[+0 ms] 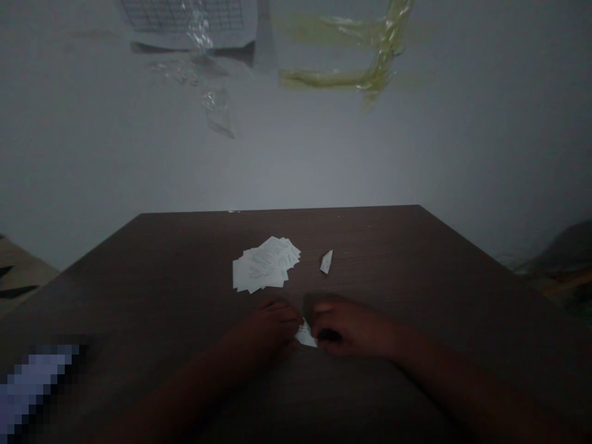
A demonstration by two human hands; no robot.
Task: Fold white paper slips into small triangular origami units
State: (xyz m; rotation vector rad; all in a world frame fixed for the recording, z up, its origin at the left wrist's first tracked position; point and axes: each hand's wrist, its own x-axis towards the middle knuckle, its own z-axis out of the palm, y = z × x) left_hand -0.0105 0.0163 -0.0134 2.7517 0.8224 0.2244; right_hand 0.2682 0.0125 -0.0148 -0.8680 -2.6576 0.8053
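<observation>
A small piece of white paper (306, 335) lies low over the table between my hands, its middle showing and its edges hidden by fingers. My left hand (276, 322) is closed at the paper's left side, and my right hand (345, 325) pinches its right edge with curled fingers. Beyond them is a loose pile of white paper slips (266, 265) with faint print, fanned over one another. To the right of the pile sits a small folded piece of paper (326, 262), apart from the rest.
The dark brown table (185, 240) meets a pale wall (300, 148) at its far edge. A blurred-out bright rectangle (34, 382) is at the near left. Yellowed tape (333, 79) and a taped grid sheet (185, 15) are on the wall.
</observation>
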